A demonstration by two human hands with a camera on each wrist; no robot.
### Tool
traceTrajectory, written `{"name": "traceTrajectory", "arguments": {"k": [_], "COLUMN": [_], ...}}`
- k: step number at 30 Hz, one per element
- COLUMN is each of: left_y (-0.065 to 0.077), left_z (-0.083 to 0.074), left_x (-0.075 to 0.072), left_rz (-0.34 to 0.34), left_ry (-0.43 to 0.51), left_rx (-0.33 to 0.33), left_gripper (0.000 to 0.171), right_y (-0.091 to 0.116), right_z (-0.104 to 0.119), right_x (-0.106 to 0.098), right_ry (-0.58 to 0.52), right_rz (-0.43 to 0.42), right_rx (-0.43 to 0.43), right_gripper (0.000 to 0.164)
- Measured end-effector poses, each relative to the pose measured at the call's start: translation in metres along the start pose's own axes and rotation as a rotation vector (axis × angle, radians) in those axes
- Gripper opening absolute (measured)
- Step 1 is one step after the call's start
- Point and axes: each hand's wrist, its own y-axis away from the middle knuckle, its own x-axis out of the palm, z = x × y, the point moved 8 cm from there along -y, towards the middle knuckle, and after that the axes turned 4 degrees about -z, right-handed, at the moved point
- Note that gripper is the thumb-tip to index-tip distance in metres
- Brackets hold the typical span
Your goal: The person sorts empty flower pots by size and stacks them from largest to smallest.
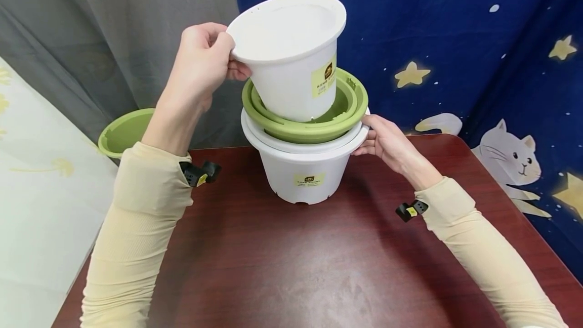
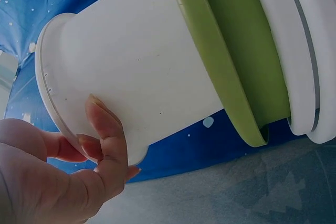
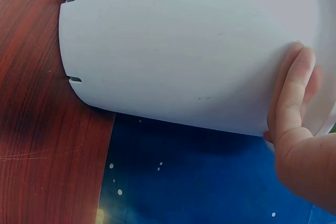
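The upper white pot (image 1: 287, 87), plain-walled with a yellow label (image 1: 324, 77), leans left with its base inside two nested green pots (image 1: 362, 97), themselves set in the lower white pot (image 1: 302, 167) (a second white rim (image 1: 302, 150) shows between). The left hand (image 1: 205, 57) pinches the upper rim's left side, fingers bent, while the right hand (image 1: 387, 141) grips the lower rim's right side, thumb on top. The stack stands toward the table's (image 1: 282, 257) far edge, tabletop stretching nearward, and another green pot (image 1: 123, 133) sits far left.
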Motion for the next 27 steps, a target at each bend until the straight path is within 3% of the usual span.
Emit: {"name": "traceTrajectory", "arguments": {"k": [27], "left_y": [-0.001], "left_z": [0.019], "left_x": [0.015], "left_rz": [0.093], "left_ry": [-0.071], "left_rx": [-0.094], "left_gripper": [0.026], "right_y": [-0.003], "right_z": [-0.001], "right_x": [0.002], "right_ry": [0.003], "right_rz": [0.000], "right_rx": [-0.004], "right_gripper": [0.024]}}
